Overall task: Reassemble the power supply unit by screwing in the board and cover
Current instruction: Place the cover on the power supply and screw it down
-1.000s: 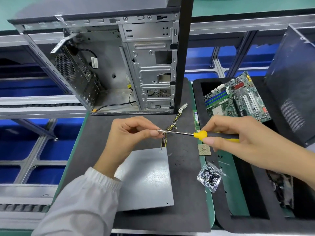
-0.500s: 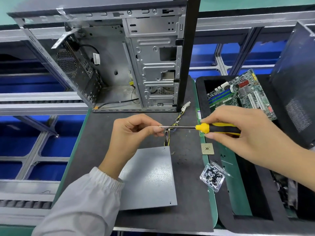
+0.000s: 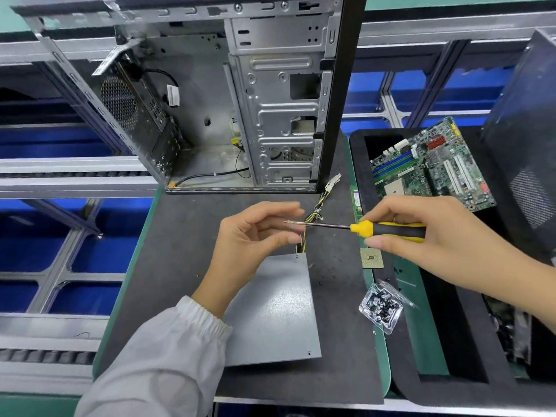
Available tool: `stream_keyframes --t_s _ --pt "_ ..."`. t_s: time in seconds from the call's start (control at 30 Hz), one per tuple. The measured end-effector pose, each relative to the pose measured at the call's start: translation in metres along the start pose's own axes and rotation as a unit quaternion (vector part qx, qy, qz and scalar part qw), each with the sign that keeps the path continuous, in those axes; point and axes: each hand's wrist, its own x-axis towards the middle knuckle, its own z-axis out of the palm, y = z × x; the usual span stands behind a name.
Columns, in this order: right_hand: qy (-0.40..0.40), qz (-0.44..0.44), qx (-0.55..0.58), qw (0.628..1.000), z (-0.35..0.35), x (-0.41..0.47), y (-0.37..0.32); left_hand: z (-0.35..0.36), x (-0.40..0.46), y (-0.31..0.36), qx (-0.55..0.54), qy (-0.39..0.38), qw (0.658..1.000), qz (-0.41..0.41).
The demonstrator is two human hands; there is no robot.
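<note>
Gripping the yellow-and-black screwdriver (image 3: pixel 388 229) by its handle, the right hand (image 3: pixel 436 236) has fingers and thumb curled round it and holds the thin steel shaft level over the dark mat (image 3: pixel 186 236), tip pointing left; the left hand (image 3: pixel 252 236) sits at that tip with thumb and forefinger curved and slightly parted, and whether a screw is between them I cannot tell; a white elastic-cuffed sleeve (image 3: pixel 168 350) covers that arm; the power supply (image 3: pixel 276 311) lies flat near the mat's front edge, cover up, a plain grey sheet-metal box with small screw holes at its corners and a bundle of yellow and black wires (image 3: pixel 313 218) leaving its far side; I judge it stiff, fairly heavy and smooth enough to slide under a pressing driver, so best steadied by its flat top or side walls, never lifted by the soft wires; a clear plastic tub of small dark screws (image 3: pixel 380 308) sits at the mat's right edge, a small square chip (image 3: pixel 372 257) just beyond it; an open bare-metal computer case (image 3: pixel 240 100) stands at the far edge; a green circuit board (image 3: pixel 430 170) rests in the black foam tray (image 3: pixel 451 386) to the right.
</note>
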Motion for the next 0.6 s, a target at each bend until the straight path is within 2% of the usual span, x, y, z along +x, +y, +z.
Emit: stream_keyframes --t_s 0.03,0.1,0.17,0.2,0.23,0.37,0.6 --pt "-0.003 0.004 -0.009 1.000 -0.002 0.000 0.001 -0.005 0.000 -0.002 0.027 -0.024 0.999 -0.012" --pt "-0.017 0.021 -0.055 0.998 -0.005 0.001 0.004 -0.015 0.000 -0.009 0.187 -0.097 0.976 -0.056" --pt "-0.034 0.026 -0.161 0.986 -0.008 0.002 0.005 -0.019 -0.002 -0.018 0.386 -0.185 0.897 -0.108" --pt "-0.041 0.017 -0.222 0.974 -0.008 0.003 0.005 -0.019 -0.005 -0.024 0.442 -0.206 0.865 -0.117" --pt "-0.046 -0.002 -0.277 0.960 -0.008 0.003 0.003 -0.018 -0.009 -0.029 0.455 -0.207 0.858 -0.119" --pt "-0.053 -0.071 -0.419 0.904 -0.004 0.013 -0.007 -0.018 -0.018 -0.037 0.401 -0.157 0.896 -0.108" --pt "-0.103 -0.112 -0.561 0.814 0.011 0.039 -0.033 -0.018 -0.018 -0.035 0.404 -0.162 0.893 -0.120"
